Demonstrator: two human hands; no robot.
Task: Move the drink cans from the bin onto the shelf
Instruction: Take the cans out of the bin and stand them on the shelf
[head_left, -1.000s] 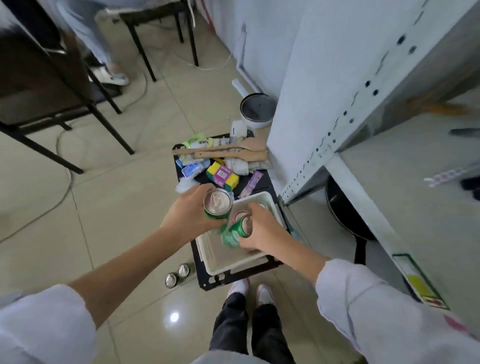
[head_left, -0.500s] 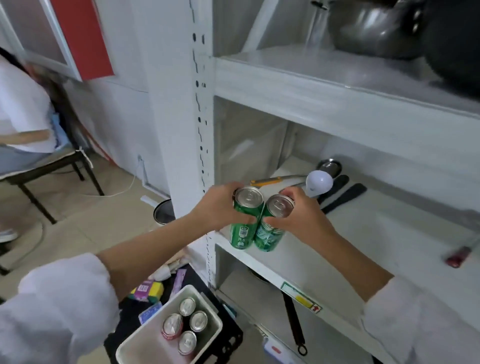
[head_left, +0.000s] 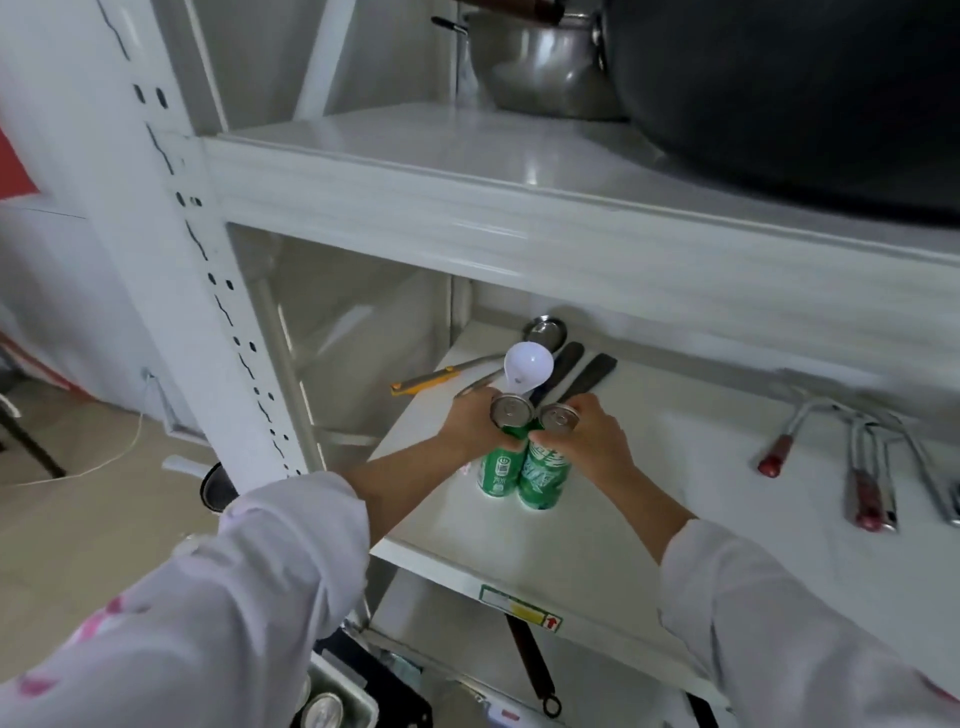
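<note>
Two green drink cans stand upright and side by side on the white middle shelf, their bases on or just above its surface. My left hand is wrapped around the left green can. My right hand grips the right green can. At the bottom edge, the white bin shows one corner with a silver can top inside; the rest of it is out of frame.
Behind the cans lie a white ladle, a metal ladle, two black spatulas and an orange-handled tool. Red-handled utensils lie to the right. A steel pot and a dark wok sit on the upper shelf.
Both hands lifted the two green cans out of the bin on the floor, carried them up past the shelf edge and lowered them onto the middle shelf.
</note>
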